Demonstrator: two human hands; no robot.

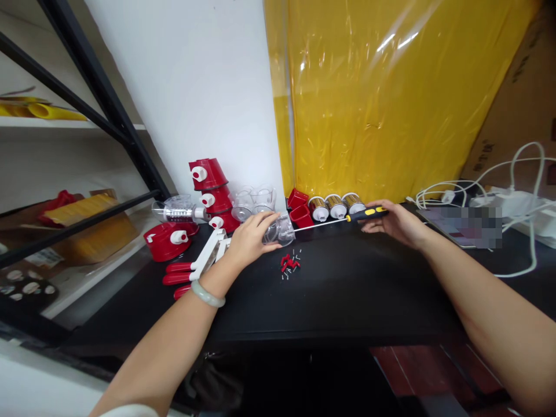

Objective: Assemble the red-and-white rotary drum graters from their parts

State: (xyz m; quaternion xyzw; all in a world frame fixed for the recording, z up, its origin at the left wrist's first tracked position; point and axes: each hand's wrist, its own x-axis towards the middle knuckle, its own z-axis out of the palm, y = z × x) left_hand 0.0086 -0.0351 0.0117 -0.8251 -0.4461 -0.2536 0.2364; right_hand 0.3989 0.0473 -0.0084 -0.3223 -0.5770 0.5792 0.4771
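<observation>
My left hand (252,236) grips a clear plastic cup (279,230) on its side; my right hand (393,220), at three o'clock, grips a screwdriver (343,219) pointing horizontally into it.

We count three gold-and-white drums (336,205) in a row at the far edge of the black table (347,289), two small red cups (299,207) just left of them, and three red housings (208,174) stacked further left, with a fourth red housing (169,238) lying apart. Near the middle we see one screwdriver (347,218) and one clear plastic piece (279,230). The far clear cups (256,200) look like three, though they blur together, and the tiny screws (292,263) are too small to count.
</observation>
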